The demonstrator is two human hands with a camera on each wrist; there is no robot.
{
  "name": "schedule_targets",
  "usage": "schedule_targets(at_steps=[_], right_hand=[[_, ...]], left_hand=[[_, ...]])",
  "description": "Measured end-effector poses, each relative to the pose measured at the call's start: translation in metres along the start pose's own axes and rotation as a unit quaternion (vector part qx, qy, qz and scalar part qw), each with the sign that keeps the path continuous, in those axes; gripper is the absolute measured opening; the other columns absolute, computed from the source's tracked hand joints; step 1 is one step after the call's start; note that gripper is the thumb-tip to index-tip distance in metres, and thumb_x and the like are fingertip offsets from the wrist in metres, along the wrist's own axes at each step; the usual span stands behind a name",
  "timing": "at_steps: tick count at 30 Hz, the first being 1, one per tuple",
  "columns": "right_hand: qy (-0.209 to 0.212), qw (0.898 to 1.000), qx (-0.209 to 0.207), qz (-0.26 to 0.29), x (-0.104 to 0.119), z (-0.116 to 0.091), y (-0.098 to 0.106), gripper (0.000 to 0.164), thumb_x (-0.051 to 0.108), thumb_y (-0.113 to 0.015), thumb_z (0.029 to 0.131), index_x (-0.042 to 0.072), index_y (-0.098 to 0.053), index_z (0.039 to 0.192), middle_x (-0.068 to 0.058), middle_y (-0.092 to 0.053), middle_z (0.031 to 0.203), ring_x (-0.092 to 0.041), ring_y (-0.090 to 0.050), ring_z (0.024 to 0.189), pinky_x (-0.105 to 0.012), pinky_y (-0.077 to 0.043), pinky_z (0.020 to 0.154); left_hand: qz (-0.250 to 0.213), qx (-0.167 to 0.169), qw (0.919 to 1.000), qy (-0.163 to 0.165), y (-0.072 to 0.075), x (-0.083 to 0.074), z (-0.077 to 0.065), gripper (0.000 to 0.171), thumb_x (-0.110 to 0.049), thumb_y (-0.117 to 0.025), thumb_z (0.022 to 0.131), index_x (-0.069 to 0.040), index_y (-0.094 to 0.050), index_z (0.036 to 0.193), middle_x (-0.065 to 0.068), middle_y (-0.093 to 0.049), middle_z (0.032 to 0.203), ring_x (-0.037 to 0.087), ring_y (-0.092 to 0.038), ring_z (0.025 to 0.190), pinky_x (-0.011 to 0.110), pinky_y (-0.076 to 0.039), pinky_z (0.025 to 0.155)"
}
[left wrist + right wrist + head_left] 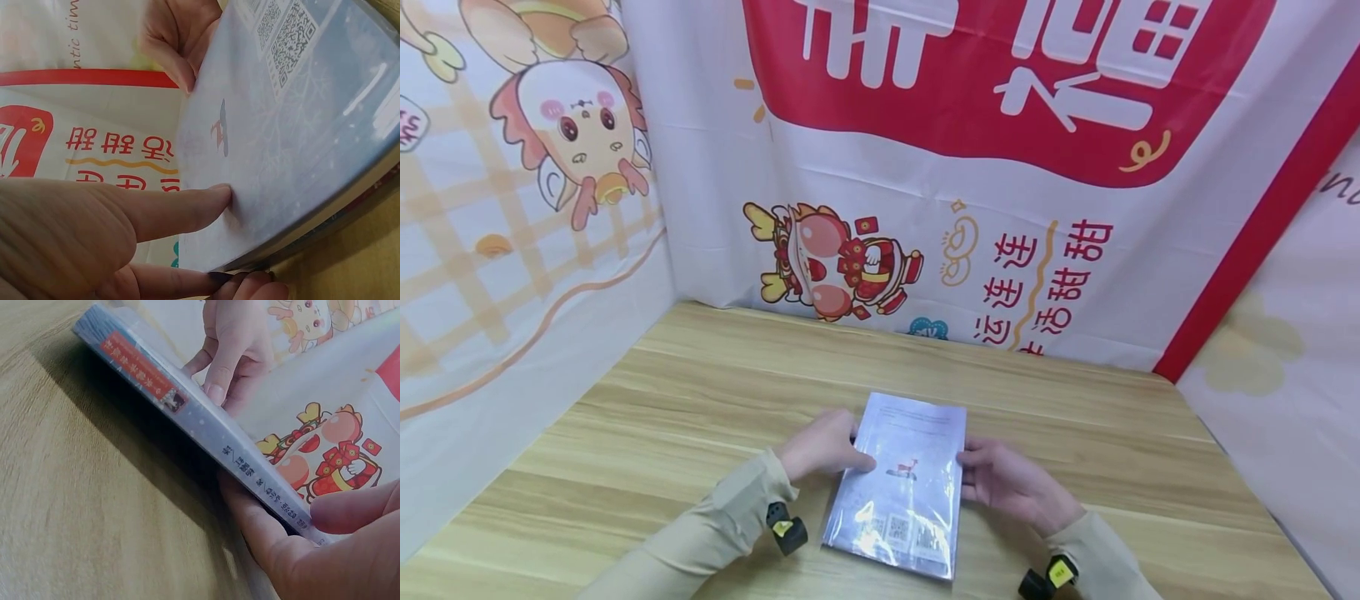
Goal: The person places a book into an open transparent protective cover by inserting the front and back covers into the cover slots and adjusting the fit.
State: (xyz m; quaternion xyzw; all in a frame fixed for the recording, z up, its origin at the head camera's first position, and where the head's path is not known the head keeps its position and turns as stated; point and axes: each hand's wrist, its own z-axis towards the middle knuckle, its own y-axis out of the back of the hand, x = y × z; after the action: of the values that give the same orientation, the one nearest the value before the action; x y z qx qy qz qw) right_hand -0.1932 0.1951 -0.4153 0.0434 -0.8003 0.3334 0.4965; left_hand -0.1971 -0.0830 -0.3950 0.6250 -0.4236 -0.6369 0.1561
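A pale blue-lilac book (pixel 910 492) in glossy clear wrap is held between two hands over the wooden table. Its face bears a small red deer and, near the close edge, QR codes. My left hand (pixel 823 446) grips the left side, thumb on top and fingers beneath, as the left wrist view shows. On the opposite side, my right hand (pixel 1011 483) pinches the spine edge; in the right wrist view the thumb lies above and fingers run under the book. That view shows the spine (pixel 200 434) with a red label, tilted and casting a shadow on the table.
The wooden table (pixel 700 392) extends around the book. Behind it hangs a white printed cloth (pixel 925 183) with red lettering and cartoon figures; similar cloths line the left and right sides. Each wrist wears a black camera with a yellow mark.
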Motion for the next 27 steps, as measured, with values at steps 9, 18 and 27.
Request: schedule_targets(at_steps=[9,18,27], right_hand=[[0.001,0.999,-0.033,-0.021,-0.0010,0.0005,-0.0017,0.052,-0.003,-0.039,0.095,-0.009,-0.020,0.143,-0.024,-0.050,0.128,-0.035,-0.055,0.112,-0.048,-0.037,0.099],[0.004,0.998,-0.058,-0.021,0.0001,-0.0026,-0.0029,0.053,0.000,-0.040,0.097,-0.008,-0.018,0.144,-0.022,-0.052,0.127,-0.033,-0.055,0.112,-0.047,-0.038,0.098],[0.004,0.999,-0.049,-0.015,0.0056,-0.0059,-0.0035,0.048,0.000,-0.038,0.098,-0.010,-0.021,0.141,-0.020,-0.056,0.120,-0.028,-0.059,0.105,-0.042,-0.042,0.095]], left_hand=[[-0.005,0.011,0.9999,0.007,0.0010,-0.0008,-0.0013,0.021,-0.024,-0.077,0.076,-0.011,-0.061,0.080,0.001,-0.055,0.064,0.013,-0.048,0.051,0.024,-0.039,0.045],[-0.014,0.034,0.9993,0.004,0.0034,-0.0016,-0.0002,0.025,-0.030,-0.076,0.078,-0.012,-0.065,0.091,0.001,-0.059,0.070,0.014,-0.049,0.055,0.026,-0.041,0.049],[-0.031,0.050,0.9982,0.011,0.0063,-0.0015,0.0003,0.036,-0.037,-0.074,0.080,-0.011,-0.065,0.103,0.000,-0.062,0.077,0.021,-0.055,0.059,0.029,-0.044,0.052]])
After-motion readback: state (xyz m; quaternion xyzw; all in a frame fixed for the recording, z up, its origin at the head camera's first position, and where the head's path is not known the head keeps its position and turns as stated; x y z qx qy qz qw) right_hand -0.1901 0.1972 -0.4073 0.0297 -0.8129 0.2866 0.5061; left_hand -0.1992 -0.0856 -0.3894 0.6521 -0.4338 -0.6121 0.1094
